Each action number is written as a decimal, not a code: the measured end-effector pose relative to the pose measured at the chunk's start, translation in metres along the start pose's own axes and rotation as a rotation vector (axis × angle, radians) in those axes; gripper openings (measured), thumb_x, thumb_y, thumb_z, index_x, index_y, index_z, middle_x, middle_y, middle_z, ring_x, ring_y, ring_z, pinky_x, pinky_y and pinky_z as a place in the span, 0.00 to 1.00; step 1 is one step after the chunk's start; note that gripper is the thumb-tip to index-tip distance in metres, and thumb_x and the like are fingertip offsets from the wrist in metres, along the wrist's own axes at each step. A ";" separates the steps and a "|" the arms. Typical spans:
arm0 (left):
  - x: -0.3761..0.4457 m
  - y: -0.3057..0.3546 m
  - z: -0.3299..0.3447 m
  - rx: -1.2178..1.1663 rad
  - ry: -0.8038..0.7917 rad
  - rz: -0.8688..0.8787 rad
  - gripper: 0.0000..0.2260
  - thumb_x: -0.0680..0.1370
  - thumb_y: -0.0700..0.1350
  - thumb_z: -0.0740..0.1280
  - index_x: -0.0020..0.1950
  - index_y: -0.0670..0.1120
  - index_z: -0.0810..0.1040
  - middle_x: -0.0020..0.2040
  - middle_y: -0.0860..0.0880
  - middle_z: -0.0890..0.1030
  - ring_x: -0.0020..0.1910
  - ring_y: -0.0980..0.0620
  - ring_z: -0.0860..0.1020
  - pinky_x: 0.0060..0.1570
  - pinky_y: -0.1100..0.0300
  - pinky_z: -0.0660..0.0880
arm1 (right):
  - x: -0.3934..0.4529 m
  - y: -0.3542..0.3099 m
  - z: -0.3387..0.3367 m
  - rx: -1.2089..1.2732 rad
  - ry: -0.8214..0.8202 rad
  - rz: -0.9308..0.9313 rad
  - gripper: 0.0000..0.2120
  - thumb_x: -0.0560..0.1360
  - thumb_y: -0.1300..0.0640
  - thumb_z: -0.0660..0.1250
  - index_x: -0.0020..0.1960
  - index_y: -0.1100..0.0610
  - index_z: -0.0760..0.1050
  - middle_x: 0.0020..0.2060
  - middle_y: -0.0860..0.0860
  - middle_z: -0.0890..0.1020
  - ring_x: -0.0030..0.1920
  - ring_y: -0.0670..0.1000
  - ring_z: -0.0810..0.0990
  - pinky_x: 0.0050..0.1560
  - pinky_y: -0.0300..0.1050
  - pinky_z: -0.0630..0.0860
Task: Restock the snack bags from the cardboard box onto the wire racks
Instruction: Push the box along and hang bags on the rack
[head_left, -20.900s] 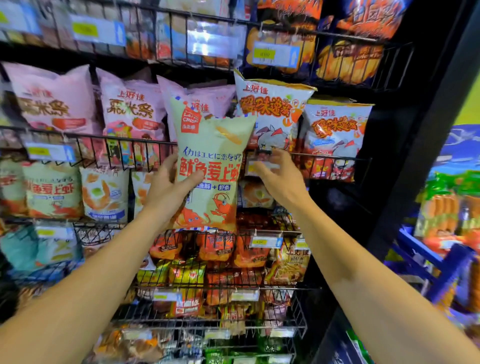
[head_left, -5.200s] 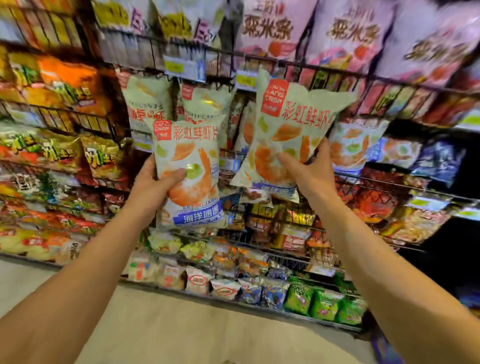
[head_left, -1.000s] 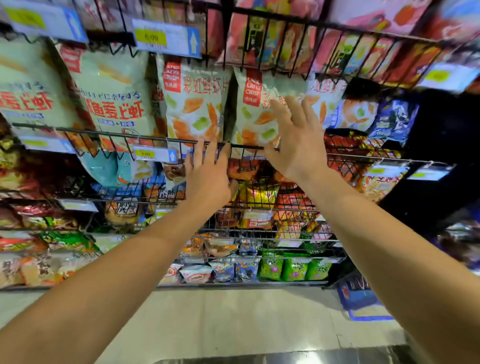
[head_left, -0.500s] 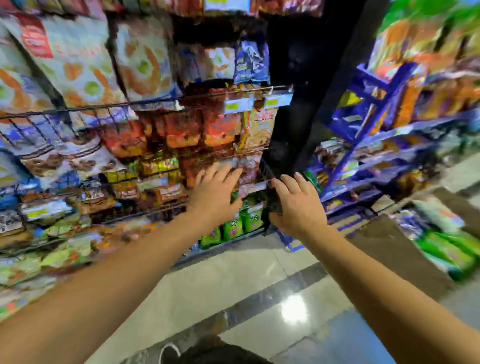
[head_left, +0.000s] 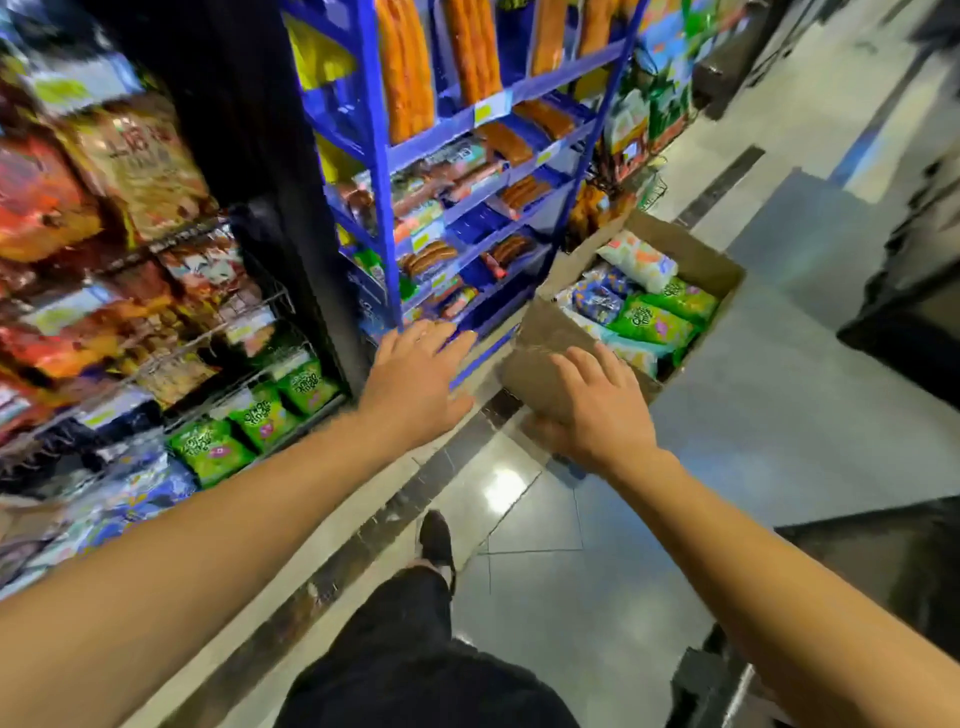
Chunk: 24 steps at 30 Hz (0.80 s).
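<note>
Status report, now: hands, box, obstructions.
Left hand and right hand open, empty, reaching toward cardboard box. Box on floor, open, snack bags inside. Nothing in the way.

Right hand (head_left: 602, 410) hides the cardboard box (head_left: 722, 270) flap.
</note>
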<state>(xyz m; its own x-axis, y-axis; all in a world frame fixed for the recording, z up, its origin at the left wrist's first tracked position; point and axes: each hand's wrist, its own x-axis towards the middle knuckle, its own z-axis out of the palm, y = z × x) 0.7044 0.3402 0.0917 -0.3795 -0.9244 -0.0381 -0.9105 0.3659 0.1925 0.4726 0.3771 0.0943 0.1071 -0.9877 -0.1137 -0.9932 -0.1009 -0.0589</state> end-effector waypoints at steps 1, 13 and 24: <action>0.018 0.013 0.005 -0.001 -0.012 0.019 0.32 0.79 0.60 0.63 0.80 0.53 0.58 0.80 0.50 0.59 0.79 0.44 0.55 0.76 0.44 0.54 | 0.003 0.019 0.002 0.004 -0.014 0.026 0.38 0.77 0.39 0.65 0.81 0.51 0.55 0.80 0.52 0.58 0.81 0.59 0.48 0.79 0.57 0.48; 0.252 0.145 0.059 -0.103 -0.106 0.142 0.33 0.79 0.60 0.64 0.81 0.53 0.57 0.81 0.50 0.57 0.80 0.45 0.54 0.77 0.47 0.52 | 0.109 0.241 -0.006 -0.012 -0.130 0.192 0.39 0.74 0.45 0.70 0.80 0.53 0.58 0.79 0.54 0.61 0.80 0.62 0.52 0.76 0.57 0.55; 0.408 0.219 0.087 -0.097 -0.172 0.138 0.33 0.78 0.58 0.66 0.81 0.51 0.59 0.80 0.48 0.62 0.78 0.43 0.58 0.76 0.45 0.56 | 0.231 0.393 0.010 0.062 -0.124 0.191 0.41 0.75 0.42 0.69 0.81 0.54 0.55 0.80 0.56 0.58 0.80 0.61 0.51 0.78 0.57 0.53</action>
<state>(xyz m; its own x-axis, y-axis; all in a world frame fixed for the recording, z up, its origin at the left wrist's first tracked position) 0.3361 0.0523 0.0334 -0.5289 -0.8315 -0.1698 -0.8313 0.4674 0.3007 0.1076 0.1106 0.0348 -0.0740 -0.9657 -0.2491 -0.9915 0.0979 -0.0852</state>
